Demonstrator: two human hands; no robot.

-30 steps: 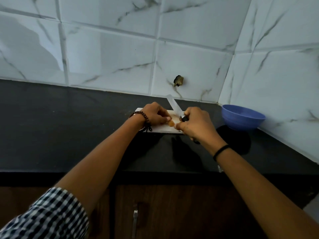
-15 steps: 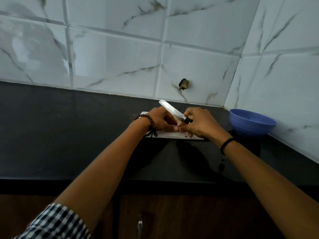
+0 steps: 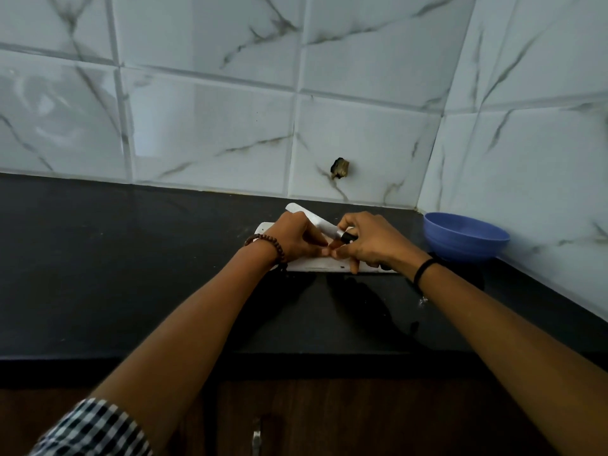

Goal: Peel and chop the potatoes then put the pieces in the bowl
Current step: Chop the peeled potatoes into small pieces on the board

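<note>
A white cutting board (image 3: 316, 265) lies on the black counter near the back wall. My right hand (image 3: 371, 241) grips a knife (image 3: 312, 218) by its dark handle; the pale blade points up and to the left, behind my left hand. My left hand (image 3: 296, 240) is curled over the board, its fingertips meeting those of the right hand. The potato is hidden under both hands, so what the left hand holds does not show. A blue bowl (image 3: 465, 236) stands to the right of the board, in the corner.
The black counter (image 3: 131, 264) stretches wide to the left, with its front edge near me. Marble-look tiled walls close off the back and right. A small dark hole (image 3: 340, 167) marks the back tile. Wooden cabinet doors with a metal handle (image 3: 256, 437) sit below.
The knife blade has swung from pointing up to pointing farther left, behind the left hand. Both hands have drawn closer together, hiding the potato piece seen a second ago.
</note>
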